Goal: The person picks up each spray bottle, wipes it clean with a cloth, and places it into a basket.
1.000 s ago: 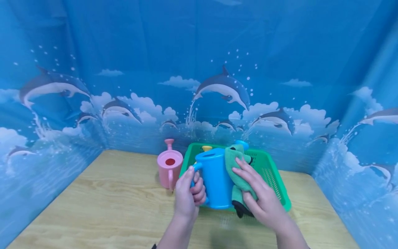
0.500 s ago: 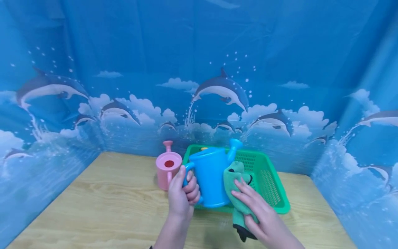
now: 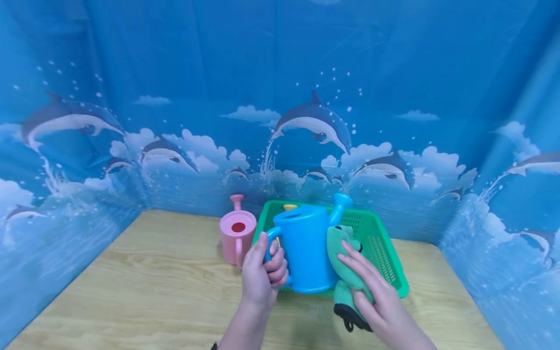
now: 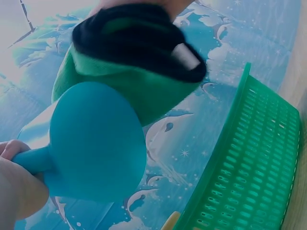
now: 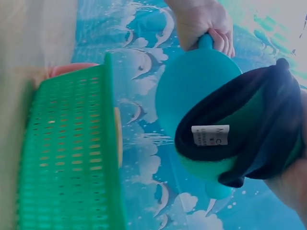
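In the head view my left hand grips the handle of a blue watering can, its spout pointing up and right. The can is held above the table, overlapping the front of the green basket in this view. My right hand holds a green cloth mitt with black edging against the can's right side, below the spout. The left wrist view shows the can's round base in front of the mitt. In the right wrist view the mitt's black-edged opening and white label face the camera.
A green perforated basket stands on the wooden table, with something yellow inside at its back left. A pink watering can stands left of the basket. A blue dolphin-print curtain encloses the back and sides.
The right hand and mitt have slid down the can's side and right, uncovering the spout. The can has shifted left, then back right, still in the left hand.
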The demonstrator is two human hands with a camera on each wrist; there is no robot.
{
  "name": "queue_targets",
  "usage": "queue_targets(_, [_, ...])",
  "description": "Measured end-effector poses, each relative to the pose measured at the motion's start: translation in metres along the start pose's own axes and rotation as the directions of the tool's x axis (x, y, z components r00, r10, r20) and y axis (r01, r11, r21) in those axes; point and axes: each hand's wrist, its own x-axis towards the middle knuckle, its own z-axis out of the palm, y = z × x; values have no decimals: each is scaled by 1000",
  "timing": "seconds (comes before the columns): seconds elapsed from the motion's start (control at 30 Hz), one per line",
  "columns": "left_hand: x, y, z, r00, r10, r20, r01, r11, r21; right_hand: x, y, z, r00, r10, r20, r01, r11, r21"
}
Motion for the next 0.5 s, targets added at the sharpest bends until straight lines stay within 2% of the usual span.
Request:
queue_targets(0.2, [0, -4, 0, 991, 38, 130, -40, 999, 10, 25, 1, -6, 995, 66, -75, -65, 998, 21])
queue_targets(0.3, [0, -5, 0, 985, 59, 163, -64, 998, 23, 36, 2, -10, 992, 84, -89, -81, 996, 41])
queue_targets(0.4, [0, -5, -1, 984, 71, 161, -76, 997, 23, 41, 1, -12, 992, 105, -75, -102, 994, 42])
queue_targets(0.5, [-1, -4, 0, 989, 66, 130, -69, 997, 19, 40, 1, -12, 990, 126, -57, -126, 992, 7])
